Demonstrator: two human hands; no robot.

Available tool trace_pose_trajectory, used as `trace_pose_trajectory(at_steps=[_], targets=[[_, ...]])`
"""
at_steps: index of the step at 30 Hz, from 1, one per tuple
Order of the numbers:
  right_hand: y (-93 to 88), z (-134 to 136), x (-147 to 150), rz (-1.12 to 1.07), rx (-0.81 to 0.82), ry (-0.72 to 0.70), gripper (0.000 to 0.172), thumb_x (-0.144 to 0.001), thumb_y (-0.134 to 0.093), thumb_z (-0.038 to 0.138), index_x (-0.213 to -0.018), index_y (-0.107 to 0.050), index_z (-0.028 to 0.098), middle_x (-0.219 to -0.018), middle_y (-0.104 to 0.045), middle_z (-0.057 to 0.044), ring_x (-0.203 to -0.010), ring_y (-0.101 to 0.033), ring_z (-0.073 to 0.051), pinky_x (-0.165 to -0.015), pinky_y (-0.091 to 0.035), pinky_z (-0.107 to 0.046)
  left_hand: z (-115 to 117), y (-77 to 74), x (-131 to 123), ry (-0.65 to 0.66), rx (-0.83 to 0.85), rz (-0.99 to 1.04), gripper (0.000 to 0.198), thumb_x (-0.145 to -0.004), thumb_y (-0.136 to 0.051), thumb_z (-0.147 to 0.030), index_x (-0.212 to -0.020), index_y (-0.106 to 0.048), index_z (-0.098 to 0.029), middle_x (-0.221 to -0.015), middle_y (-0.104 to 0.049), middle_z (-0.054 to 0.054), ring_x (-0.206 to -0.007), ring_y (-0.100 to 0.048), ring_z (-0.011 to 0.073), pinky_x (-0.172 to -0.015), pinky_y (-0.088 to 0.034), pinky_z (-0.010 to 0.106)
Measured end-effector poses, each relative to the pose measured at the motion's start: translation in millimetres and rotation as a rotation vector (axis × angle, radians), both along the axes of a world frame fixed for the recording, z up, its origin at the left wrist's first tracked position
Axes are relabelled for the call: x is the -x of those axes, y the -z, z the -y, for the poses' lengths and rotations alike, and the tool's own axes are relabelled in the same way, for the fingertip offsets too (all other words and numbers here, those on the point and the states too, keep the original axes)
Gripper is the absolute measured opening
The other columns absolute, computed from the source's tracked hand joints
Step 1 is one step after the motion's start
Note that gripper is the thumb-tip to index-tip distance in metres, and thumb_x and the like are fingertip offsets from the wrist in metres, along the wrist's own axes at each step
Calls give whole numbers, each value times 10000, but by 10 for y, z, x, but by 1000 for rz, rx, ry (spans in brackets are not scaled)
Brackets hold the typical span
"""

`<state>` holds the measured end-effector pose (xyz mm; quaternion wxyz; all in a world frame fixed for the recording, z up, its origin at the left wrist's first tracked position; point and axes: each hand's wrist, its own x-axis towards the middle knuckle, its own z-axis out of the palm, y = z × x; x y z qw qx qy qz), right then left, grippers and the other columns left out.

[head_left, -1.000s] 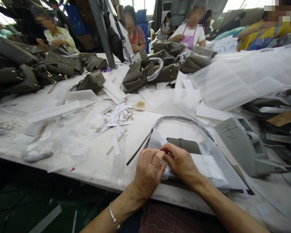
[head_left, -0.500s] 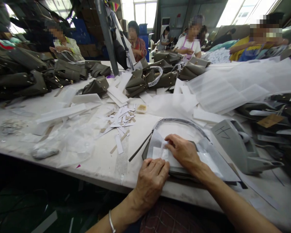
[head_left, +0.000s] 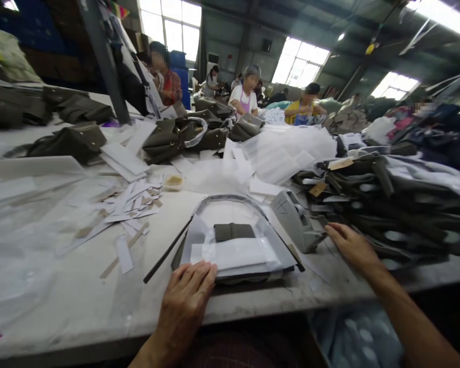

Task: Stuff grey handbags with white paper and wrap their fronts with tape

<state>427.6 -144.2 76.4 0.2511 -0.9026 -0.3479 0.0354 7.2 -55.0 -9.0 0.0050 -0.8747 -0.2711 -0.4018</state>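
A dark olive handbag [head_left: 233, 232] lies flat at the table's front edge, its looped handle [head_left: 230, 198] wrapped in clear plastic. White paper sheets and a folded white packet [head_left: 230, 254] cover most of it. My left hand [head_left: 189, 286] rests on the bag's lower left edge, fingers stretched out over the packet's corner. To the right of the bag stands a grey tape dispenser [head_left: 291, 217] with handwriting on its side. At the dispenser's front end is my right hand [head_left: 350, 248], thumb and fingertips drawn together; whatever lies between them is too small to make out.
Stacked olive bags with tags [head_left: 391, 204] fill the right side. Paper strips [head_left: 134, 202] and a small tub [head_left: 173, 182] lie left of centre. More bags [head_left: 176, 135] and foam sheets [head_left: 283, 153] lie behind. A metal post [head_left: 103, 61] rises at left; several people work beyond.
My right hand has left the white packet on the bag and moved right to the tape dispenser. My left hand stays on the bag's edge. The view has turned to the right.
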Motion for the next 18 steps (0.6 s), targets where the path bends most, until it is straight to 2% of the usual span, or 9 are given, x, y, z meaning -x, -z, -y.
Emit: trace_pose_trajectory(at_steps=[2,5,9,12,15,18], targets=[[118,-48,-142,-187,-24,-7,482,-767,-503,547,-932,-723,152,-1035,-738,-155,-998,-671,-297,-833,-515,-379,-25,-2,23,26,-17,-25,279,-995,-458,-108,-1205,-635,-160,-1101,-707,62,-1057,-629,210,-987,-393,390],[193,-158,-233,-417,-60,-27,490,-735,-551,588,-851,-737,150,-966,-751,-136,-874,-691,-247,-731,-528,-335,-60,12,67,53,-40,-75,294,-981,-488,-106,-1238,-620,-164,-1126,-698,58,-1087,-620,210,-1016,-394,394],[187,-303,-267,-570,-128,-33,463,-555,-755,564,-745,-734,143,-816,-741,-114,-710,-655,-204,-637,-490,-310,-99,54,99,66,-61,-98,330,-963,-518,-88,-1272,-602,-167,-1146,-690,57,-1112,-609,209,-1039,-392,396],[139,-357,-252,-628,-235,-37,418,-484,-816,496,-683,-706,147,-701,-705,-73,-638,-619,-168,-624,-485,-290,-114,61,91,68,-77,-91,324,-957,-535,-88,-1262,-608,-167,-1138,-692,55,-1102,-612,206,-1040,-395,394],[37,-265,-213,-641,-347,-28,378,-491,-819,463,-686,-694,164,-669,-671,-32,-626,-591,-143,-627,-487,-265,-105,30,69,71,-71,-67,302,-961,-523,-83,-1236,-621,-161,-1117,-697,55,-1084,-623,203,-1030,-401,393],[-28,-15,-157,-632,-430,16,338,-516,-802,443,-709,-676,196,-683,-641,5,-609,-555,-112,-605,-478,-234,-81,-16,48,69,-61,-16,278,-969,-503,-79,-1203,-634,-152,-1078,-706,56,-1057,-634,201,-1012,-410,391]])
